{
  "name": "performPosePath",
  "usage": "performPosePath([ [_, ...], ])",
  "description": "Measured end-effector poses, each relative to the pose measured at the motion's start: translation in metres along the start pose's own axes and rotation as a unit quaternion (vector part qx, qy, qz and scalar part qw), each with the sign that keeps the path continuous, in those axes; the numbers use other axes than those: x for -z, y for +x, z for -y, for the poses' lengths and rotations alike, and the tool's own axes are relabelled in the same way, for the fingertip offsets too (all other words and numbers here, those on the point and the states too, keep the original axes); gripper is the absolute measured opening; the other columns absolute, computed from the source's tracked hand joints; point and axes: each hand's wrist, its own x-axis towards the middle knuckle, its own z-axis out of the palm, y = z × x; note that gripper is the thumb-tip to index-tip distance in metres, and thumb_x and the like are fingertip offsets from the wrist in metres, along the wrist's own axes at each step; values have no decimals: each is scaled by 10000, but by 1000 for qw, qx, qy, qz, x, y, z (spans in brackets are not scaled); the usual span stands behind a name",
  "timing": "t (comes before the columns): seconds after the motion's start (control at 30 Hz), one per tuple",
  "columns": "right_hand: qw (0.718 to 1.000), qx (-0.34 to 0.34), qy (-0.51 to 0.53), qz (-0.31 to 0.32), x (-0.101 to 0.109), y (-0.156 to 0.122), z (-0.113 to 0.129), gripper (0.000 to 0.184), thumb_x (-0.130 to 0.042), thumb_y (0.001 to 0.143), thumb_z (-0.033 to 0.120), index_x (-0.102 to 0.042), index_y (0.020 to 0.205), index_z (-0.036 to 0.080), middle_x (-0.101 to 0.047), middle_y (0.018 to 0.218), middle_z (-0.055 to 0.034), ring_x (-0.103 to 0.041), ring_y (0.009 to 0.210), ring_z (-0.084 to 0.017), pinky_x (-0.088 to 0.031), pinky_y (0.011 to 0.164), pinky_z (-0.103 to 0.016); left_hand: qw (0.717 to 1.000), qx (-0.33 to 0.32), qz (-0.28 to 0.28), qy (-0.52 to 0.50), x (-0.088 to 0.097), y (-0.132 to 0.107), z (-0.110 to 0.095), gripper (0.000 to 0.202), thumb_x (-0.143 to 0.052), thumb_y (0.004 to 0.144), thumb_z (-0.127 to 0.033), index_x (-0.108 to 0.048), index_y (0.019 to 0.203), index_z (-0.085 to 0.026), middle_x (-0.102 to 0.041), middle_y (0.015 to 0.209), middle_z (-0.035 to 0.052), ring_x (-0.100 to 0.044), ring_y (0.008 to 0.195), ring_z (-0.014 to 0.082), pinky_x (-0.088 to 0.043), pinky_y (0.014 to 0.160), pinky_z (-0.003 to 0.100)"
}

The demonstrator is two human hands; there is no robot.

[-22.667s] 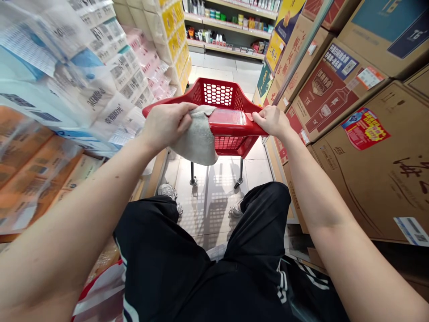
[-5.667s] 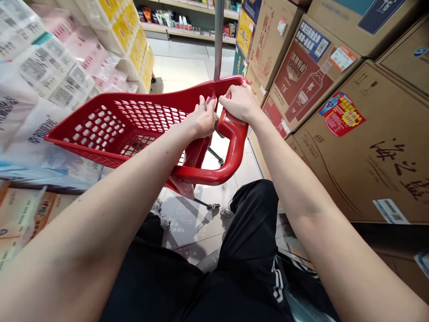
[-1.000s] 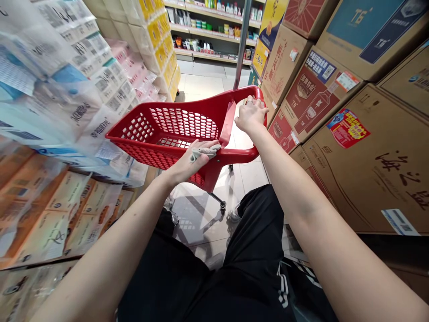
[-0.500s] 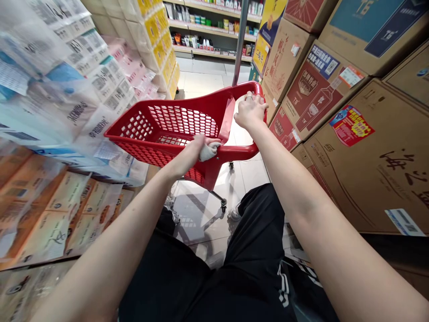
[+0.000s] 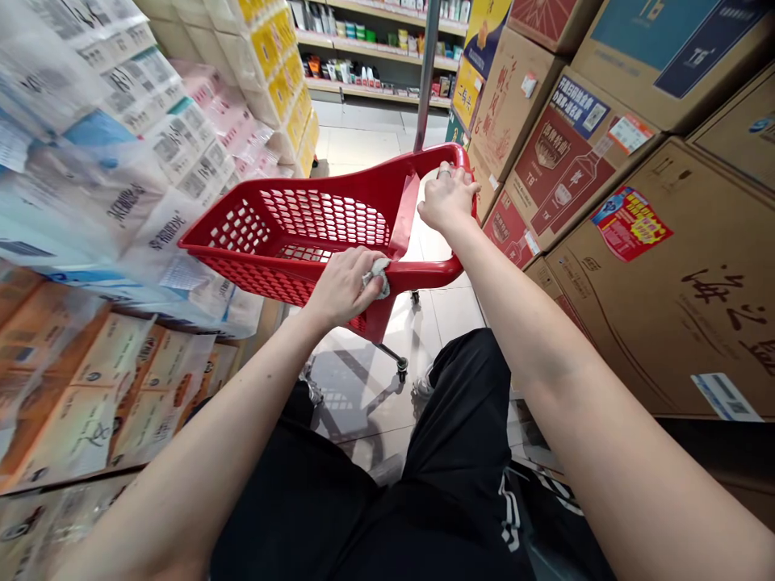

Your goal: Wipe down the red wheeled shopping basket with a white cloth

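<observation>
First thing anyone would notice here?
The red plastic shopping basket dominates the centre. The left hand presses a small white cloth against its near rim, while the right hand grips the far rim. Stacked cardboard cartons wall the right side.

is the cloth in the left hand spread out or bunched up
Bunched: the cloth is a small wad under the left hand on the red basket's rim.

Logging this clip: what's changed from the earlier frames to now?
The red shopping basket has tipped from level onto its side. The right hand moved from the near bar to the far rim. The left hand now presses a small bunched cloth onto that bar. The stacked cartons and wrapped packs stayed put.
</observation>
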Motion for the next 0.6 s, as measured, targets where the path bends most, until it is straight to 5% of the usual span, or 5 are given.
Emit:
performPosePath([
  [0.2,993,-11,-109,34,5,-1,1,570,-473,917,476,-517,1399,174,-326,1541,-189,-238,1362,-485,-261,944,-820,998,30,-1,64,0,-22,66,312,-398,929,-384,-559,1111,-188,-610,1014,108,-542,966,268,-404,895,415],
  [0.3,989,-7,-147,31,6,-2,2,558,-431,951,470,-519,1409,163,-348,1524,-193,-301,1331,-461,-316,938,-777,994,38,-2,103,-1,-31,83,316,-397,940,-398,-559,1105,-182,-609,1017,116,-544,973,274,-409,904,425],
  [0.6,984,6,-175,43,-4,5,-5,605,-417,949,506,-494,1437,156,-298,1537,-209,-264,1329,-500,-306,894,-799,995,-57,27,77,-2,-5,33,300,-367,958,-300,-543,1158,-160,-623,1081,128,-561,1016,275,-438,904,420],
])
